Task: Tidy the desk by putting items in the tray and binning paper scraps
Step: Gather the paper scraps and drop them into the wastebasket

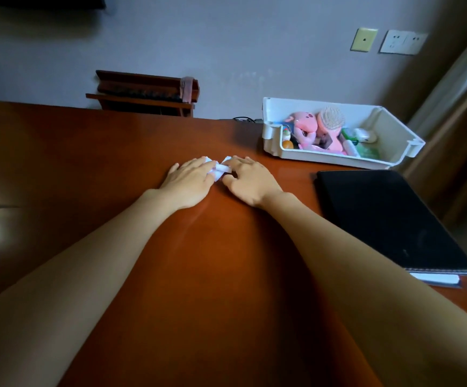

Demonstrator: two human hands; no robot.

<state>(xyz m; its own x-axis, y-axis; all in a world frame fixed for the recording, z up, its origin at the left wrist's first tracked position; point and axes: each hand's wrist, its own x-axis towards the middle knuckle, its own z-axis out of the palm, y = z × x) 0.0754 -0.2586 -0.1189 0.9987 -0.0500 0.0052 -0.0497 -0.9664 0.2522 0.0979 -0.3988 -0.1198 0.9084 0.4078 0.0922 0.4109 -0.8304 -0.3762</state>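
Your left hand (187, 184) and right hand (250, 184) meet at the middle of the surface (115, 152), with the white paper scraps (222, 169) bunched between them. Your left fingers (199, 166) lie close together, curved over the scraps. Your right fingers (240, 163) curl over their other end, the thumb tucked in toward them, pinching.

To the far right stands the white tray (338, 160), well apart from your hands. It holds a pink plush toy (303, 124), a pink hairbrush (331, 118) and small items whose print is too blurred to read. Near right lies a black folder (386, 216) over a white sheet (436, 278). Past the far edge stands a wooden rack (143, 93), and wall sockets (402, 41) sit high on the right.
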